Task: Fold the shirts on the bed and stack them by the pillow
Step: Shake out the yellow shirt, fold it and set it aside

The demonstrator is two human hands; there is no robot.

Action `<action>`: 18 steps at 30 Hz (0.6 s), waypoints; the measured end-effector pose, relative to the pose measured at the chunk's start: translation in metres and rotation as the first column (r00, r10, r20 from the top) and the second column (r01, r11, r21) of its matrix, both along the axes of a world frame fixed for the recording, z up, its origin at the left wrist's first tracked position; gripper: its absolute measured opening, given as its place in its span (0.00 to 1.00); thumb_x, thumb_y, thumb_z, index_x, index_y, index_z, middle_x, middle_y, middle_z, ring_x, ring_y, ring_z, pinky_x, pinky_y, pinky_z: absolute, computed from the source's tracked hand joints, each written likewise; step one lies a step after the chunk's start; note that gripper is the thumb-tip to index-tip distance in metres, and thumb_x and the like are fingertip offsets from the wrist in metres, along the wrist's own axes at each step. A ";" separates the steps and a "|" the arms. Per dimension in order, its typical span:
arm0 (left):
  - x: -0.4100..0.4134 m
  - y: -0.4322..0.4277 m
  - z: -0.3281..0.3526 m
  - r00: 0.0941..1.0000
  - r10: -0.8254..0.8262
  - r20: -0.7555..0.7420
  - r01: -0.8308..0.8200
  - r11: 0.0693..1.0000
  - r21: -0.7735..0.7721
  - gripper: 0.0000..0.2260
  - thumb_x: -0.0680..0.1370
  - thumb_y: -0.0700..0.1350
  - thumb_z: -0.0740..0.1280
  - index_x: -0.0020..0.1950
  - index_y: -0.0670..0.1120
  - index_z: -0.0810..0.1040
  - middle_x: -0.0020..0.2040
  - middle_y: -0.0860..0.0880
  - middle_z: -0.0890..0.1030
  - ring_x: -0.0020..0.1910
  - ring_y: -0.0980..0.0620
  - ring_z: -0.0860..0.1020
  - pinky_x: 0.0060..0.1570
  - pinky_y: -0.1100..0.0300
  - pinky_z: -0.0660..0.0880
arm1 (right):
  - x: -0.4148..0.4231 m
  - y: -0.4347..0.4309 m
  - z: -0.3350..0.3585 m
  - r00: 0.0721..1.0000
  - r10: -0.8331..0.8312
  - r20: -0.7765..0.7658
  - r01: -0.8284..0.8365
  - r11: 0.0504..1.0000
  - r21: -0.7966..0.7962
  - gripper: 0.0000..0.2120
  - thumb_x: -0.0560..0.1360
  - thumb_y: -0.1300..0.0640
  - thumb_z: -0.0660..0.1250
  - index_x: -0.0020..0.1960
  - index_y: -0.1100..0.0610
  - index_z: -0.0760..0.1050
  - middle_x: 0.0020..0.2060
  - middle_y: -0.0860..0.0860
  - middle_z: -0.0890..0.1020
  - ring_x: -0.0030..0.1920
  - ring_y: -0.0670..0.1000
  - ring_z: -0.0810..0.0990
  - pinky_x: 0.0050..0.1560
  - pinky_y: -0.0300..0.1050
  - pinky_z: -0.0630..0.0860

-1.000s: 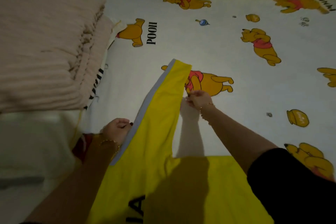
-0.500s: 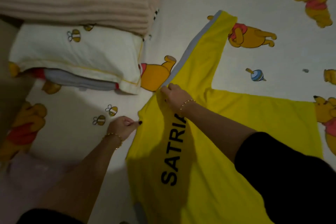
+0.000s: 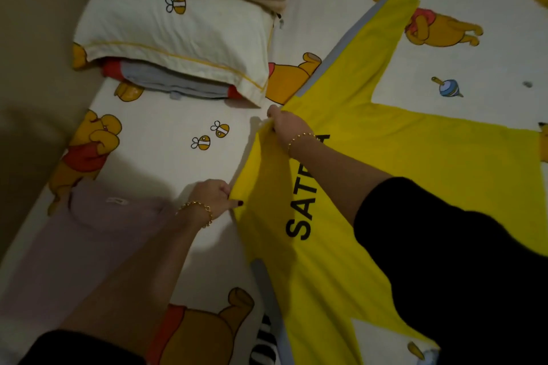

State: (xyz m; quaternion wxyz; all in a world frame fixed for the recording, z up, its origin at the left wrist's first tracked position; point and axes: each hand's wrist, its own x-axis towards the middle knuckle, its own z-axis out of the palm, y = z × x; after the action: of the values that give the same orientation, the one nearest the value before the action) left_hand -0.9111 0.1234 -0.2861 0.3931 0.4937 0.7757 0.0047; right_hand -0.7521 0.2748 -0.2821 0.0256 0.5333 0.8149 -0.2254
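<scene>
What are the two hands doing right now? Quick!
Left hand: pinches the yellow shirt at its edge.
Right hand: grips the same shirt's edge, farther up.

I see a yellow shirt (image 3: 415, 163) spread flat on the bed (image 3: 166, 163), with black lettering (image 3: 299, 216) across it, partly hidden. One long sleeve (image 3: 370, 47), grey-striped along its edge, stretches toward the far right. The shirt's left edge is bunched and lifted off the sheet. A pale pink shirt (image 3: 74, 240) lies flat at near left. The pillow (image 3: 178, 35) lies at far left, near the sleeve's base.
</scene>
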 end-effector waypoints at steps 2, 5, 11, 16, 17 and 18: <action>0.010 -0.016 0.000 0.996 0.074 0.053 -0.080 0.989 0.125 0.14 0.69 0.44 0.76 0.50 0.45 0.76 0.44 0.49 0.77 0.44 0.51 0.75 0.36 0.65 0.68 | 0.015 -0.019 0.001 0.998 -0.050 -0.035 0.050 0.999 -0.006 0.26 0.74 0.72 0.58 0.70 0.58 0.61 0.59 0.61 0.74 0.56 0.62 0.76 0.44 0.51 0.71; 0.028 -0.040 -0.007 0.999 0.039 0.018 -0.042 0.959 0.279 0.15 0.70 0.40 0.74 0.54 0.44 0.75 0.47 0.48 0.74 0.47 0.51 0.73 0.44 0.61 0.69 | 0.051 -0.056 0.000 0.992 -0.110 -0.055 0.111 0.994 0.006 0.27 0.73 0.73 0.59 0.70 0.57 0.62 0.61 0.60 0.73 0.60 0.60 0.73 0.51 0.54 0.75; 0.078 -0.102 -0.018 0.944 -0.309 -0.118 0.331 0.879 0.345 0.10 0.70 0.32 0.67 0.47 0.44 0.76 0.48 0.44 0.76 0.48 0.43 0.76 0.46 0.48 0.75 | 0.160 -0.156 -0.011 0.959 -0.282 -0.018 0.282 0.959 -0.025 0.16 0.78 0.64 0.58 0.64 0.56 0.68 0.61 0.58 0.74 0.61 0.58 0.72 0.55 0.51 0.72; 0.115 -0.143 -0.016 0.872 -0.449 -0.192 0.484 0.848 0.216 0.14 0.71 0.35 0.65 0.54 0.48 0.74 0.54 0.47 0.73 0.57 0.46 0.73 0.52 0.53 0.69 | 0.244 -0.248 -0.016 0.937 -0.349 0.009 0.347 0.930 -0.119 0.11 0.79 0.58 0.58 0.60 0.60 0.70 0.57 0.60 0.75 0.58 0.60 0.72 0.53 0.53 0.72; 0.121 -0.149 -0.014 0.830 -0.510 -0.225 0.545 0.827 0.138 0.17 0.71 0.37 0.66 0.57 0.50 0.72 0.56 0.49 0.71 0.60 0.47 0.71 0.55 0.54 0.67 | 0.257 -0.265 -0.017 0.936 -0.350 0.024 0.350 0.927 -0.135 0.12 0.78 0.58 0.59 0.60 0.60 0.70 0.56 0.60 0.75 0.57 0.60 0.72 0.52 0.52 0.71; 0.125 -0.155 -0.013 0.779 -0.572 -0.257 0.603 0.796 0.055 0.20 0.70 0.39 0.67 0.60 0.52 0.70 0.59 0.50 0.69 0.62 0.49 0.68 0.57 0.55 0.66 | 0.268 -0.282 -0.017 0.938 -0.346 0.036 0.347 0.927 -0.140 0.13 0.76 0.58 0.61 0.60 0.60 0.70 0.56 0.59 0.75 0.57 0.60 0.72 0.51 0.52 0.71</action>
State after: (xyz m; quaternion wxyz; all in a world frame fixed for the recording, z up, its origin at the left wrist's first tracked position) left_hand -0.7864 -0.0313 -0.2986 0.2493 0.7337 0.6200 -0.1227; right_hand -0.4837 -0.0074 -0.2987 0.0282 0.6668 0.6894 -0.2816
